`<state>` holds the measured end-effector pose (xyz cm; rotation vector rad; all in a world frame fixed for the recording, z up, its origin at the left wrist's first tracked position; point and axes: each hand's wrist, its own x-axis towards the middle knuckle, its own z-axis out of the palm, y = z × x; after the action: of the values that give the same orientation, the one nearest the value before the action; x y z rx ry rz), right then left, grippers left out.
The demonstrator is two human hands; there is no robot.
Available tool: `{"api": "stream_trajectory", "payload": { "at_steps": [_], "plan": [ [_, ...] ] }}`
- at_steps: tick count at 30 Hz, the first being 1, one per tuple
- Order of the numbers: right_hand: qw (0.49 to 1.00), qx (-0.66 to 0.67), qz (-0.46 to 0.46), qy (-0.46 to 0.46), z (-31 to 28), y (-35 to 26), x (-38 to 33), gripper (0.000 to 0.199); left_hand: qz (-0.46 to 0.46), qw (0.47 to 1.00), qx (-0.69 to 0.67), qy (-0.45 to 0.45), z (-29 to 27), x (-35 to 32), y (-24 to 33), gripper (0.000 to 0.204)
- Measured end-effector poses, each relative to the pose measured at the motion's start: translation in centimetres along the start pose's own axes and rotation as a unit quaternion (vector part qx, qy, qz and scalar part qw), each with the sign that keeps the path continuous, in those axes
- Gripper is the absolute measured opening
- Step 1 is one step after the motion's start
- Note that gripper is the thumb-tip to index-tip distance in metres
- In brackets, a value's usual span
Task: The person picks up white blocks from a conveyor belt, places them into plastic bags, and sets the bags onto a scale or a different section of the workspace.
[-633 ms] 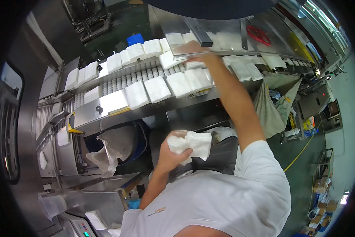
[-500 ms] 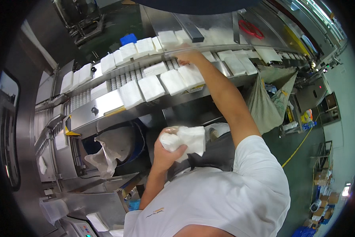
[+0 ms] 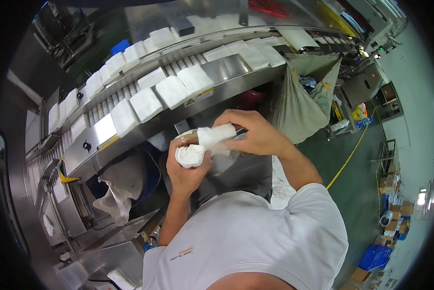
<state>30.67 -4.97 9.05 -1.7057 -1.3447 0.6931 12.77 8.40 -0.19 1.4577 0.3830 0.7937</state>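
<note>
In front of my body, my left hand (image 3: pixel 182 171) is closed round a rolled white cloth (image 3: pixel 190 155), whose folded end faces up. My right hand (image 3: pixel 258 134) grips a second white cloth roll (image 3: pixel 218 135) between thumb and fingers, and this roll touches my left fingers. Thin clear film shows round the rolls, though its shape is hard to make out. On the near ledge of the conveyor machine lie several folded white cloths (image 3: pixel 146 104); more sit along its far ledge.
Beyond my hands, the roller conveyor (image 3: pixel 99 111) runs across from left to right. A grey-green sack (image 3: pixel 301 108) hangs at its right end. Below left stands a dark bin with a pale liner (image 3: pixel 122 181). A blue crate (image 3: pixel 375 257) and cartons stand at far right.
My right hand has come back from the conveyor to my left hand and now holds a white cloth roll. The view has shifted, and my left hand has turned its cloth end up.
</note>
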Motion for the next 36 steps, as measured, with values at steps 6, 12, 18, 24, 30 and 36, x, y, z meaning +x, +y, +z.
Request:
{"api": "stream_trajectory", "payload": {
  "at_steps": [6,12,18,24,30,36],
  "plan": [
    [0.99,0.09,0.083,0.07,-0.1,1.9,-2.7,0.04,-0.007,0.999,-0.047,-0.017,2.0,0.3,0.8,0.046],
    [0.992,0.044,0.061,-0.1,-1.6,5.2,-3.5,0.051,0.004,0.993,0.022,-0.116,2.4,-0.2,-0.2,0.045],
    [0.993,0.022,0.077,-0.082,-2.7,6.5,-2.3,0.04,0.062,0.988,0.092,-0.106,1.8,0.6,-0.5,0.046],
    [0.948,0.073,-0.003,0.311,-5.7,11.5,4.8,0.041,-0.078,0.994,-0.078,-0.005,-0.6,0.5,-1.1,0.044],
    [0.879,-0.029,0.016,0.475,-3.0,16.2,13.5,0.039,-0.15,0.973,-0.169,-0.04,-0.3,-2.1,-2.2,0.051],
    [0.86,0.193,0.059,0.468,-1.1,15.2,14.3,0.039,-0.192,0.967,-0.157,-0.066,-0.9,-2.5,-2.1,0.05]
  ]
}}
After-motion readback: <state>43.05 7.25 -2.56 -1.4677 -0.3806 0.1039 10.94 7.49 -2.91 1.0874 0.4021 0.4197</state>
